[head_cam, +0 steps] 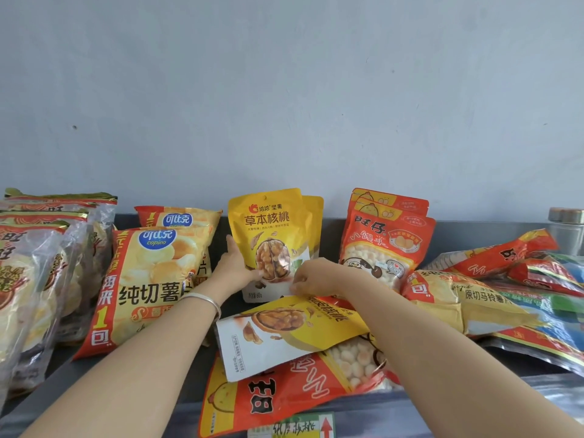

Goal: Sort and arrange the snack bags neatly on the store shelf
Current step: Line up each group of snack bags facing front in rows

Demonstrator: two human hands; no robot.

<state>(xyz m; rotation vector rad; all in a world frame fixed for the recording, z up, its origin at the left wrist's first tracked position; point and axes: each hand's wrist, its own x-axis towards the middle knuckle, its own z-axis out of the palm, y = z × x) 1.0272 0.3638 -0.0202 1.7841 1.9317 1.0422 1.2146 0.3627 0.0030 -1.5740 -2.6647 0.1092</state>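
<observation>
Walnut bag (268, 235) stands upright, left grip (235, 263) and right grip (311, 279) pinching its lower sides.

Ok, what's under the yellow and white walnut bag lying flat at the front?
A red and yellow bag of small round biscuits. The yellow and white walnut bag covers its far part.

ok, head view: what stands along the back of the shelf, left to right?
clear-wrapped cracker packs → Copico chip bags → upright yellow walnut pouch → upright red-orange pouches → metal-lidded jar. The heap lying flat on the right is left out.
</observation>
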